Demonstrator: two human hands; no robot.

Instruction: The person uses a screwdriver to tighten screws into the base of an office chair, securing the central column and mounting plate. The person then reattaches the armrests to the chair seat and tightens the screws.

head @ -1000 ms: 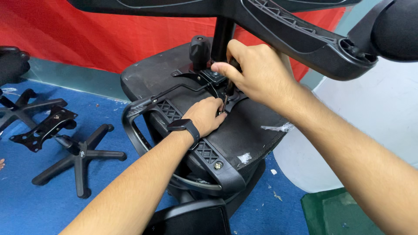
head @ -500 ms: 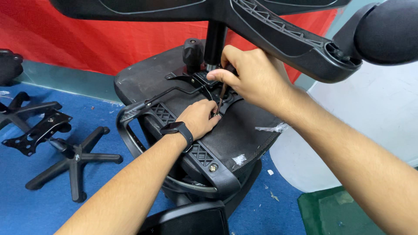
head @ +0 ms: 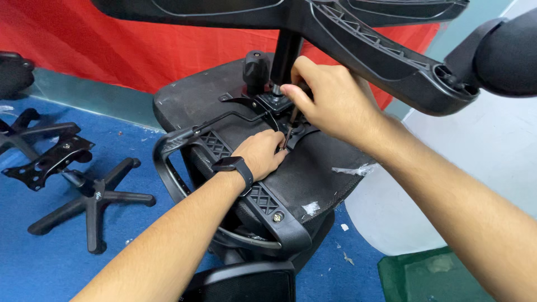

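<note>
Evidently a fastening step on the upturned chair seat (head: 313, 168)—right hand (head: 330, 103) pinched a thin tool (head: 290, 130), left hand (head: 260, 154) curled beside it, steadying—next needing careful turning.

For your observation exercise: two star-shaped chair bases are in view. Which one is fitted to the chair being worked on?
The star base overhead, joined to the upturned seat by the centre column. The other base lies loose on the blue floor, attached to nothing.
</note>
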